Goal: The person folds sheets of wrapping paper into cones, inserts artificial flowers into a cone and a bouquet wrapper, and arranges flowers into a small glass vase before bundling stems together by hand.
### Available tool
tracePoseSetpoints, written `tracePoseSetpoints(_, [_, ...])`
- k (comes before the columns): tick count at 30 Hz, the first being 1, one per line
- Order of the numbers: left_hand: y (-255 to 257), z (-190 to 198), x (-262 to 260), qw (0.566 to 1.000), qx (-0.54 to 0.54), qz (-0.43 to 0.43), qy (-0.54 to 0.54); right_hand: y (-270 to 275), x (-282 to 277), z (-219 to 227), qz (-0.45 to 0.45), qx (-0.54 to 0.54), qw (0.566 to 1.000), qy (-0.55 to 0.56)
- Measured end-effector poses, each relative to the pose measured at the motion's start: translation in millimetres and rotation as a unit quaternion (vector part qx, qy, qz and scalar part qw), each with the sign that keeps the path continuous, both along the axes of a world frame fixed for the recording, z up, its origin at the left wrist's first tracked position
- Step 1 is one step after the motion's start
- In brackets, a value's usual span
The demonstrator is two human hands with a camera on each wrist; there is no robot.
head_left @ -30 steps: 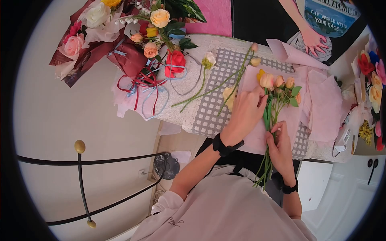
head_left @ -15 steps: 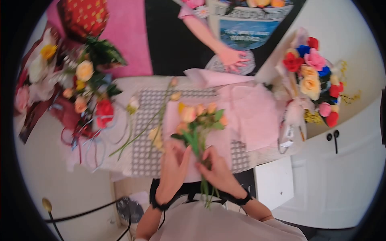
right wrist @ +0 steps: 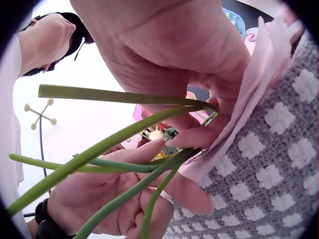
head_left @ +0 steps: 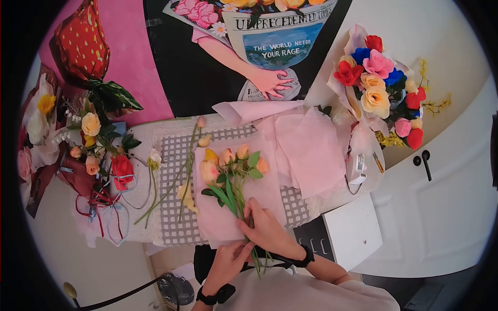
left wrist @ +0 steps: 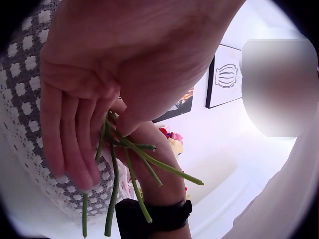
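A bunch of pink, peach and yellow flowers with green leaves lies over light pink paper. My right hand grips its stems below the leaves, with fingers curled round them in the right wrist view. Lower down, my left hand pinches the stems between thumb and fingers, just under the right hand. Several cut stem ends fan out past both hands. Left of the paper, loose flowers with long stems and a pale yellow petal-like piece rest on the grey-and-white checked cloth.
Wrapped bouquets stand at the left and right ends of the table. Red and blue ribbons lie by the left one. Pink sheets and a small white device are on the right. A painting stands behind.
The head view has swung right, shifting the scene left. My left hand has moved from beside the flower heads and leaves down to the lower stems; my right hand still holds the stems.
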State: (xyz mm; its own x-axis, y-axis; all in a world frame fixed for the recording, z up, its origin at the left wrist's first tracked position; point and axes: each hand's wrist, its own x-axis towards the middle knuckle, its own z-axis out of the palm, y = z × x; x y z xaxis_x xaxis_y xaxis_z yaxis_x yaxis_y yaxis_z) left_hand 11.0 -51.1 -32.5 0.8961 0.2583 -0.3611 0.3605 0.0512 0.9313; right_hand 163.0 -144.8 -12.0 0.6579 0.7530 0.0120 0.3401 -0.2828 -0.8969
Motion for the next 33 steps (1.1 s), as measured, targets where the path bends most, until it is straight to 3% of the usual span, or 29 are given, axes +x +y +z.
tracePoseSetpoints(2, [3,-6,1,1.0,0.019,-0.012,-0.001,0,0,0,-0.003,0.004,1.0,-0.002])
tracePoseSetpoints(7, [8,-5,0,0.998,-0.066,-0.01,-0.008,0,1,2,0.004,-0.006,1.0,-0.01])
tracePoseSetpoints(10, [9,-13,-3,0.998,-0.056,-0.017,0.007,0,1,0,0.014,-0.001,0.998,-0.061])
tracePoseSetpoints(15, [8,-2,-5,0.999,-0.04,-0.002,0.004,-2,-3,10,-0.005,-0.085,0.975,-0.204])
tracePoseSetpoints(18, [7,4,-6,0.999,-0.019,0.009,0.027,-6,-2,13,-0.015,-0.075,0.971,-0.226])
tracePoseSetpoints(31, [3,15,-6,0.993,0.111,0.008,0.043,-11,1,1,0.008,-0.031,0.983,-0.18])
tracePoseSetpoints(33, [4,13,-9,0.992,0.124,0.025,0.028,-12,2,9,-0.003,-0.101,0.985,-0.137])
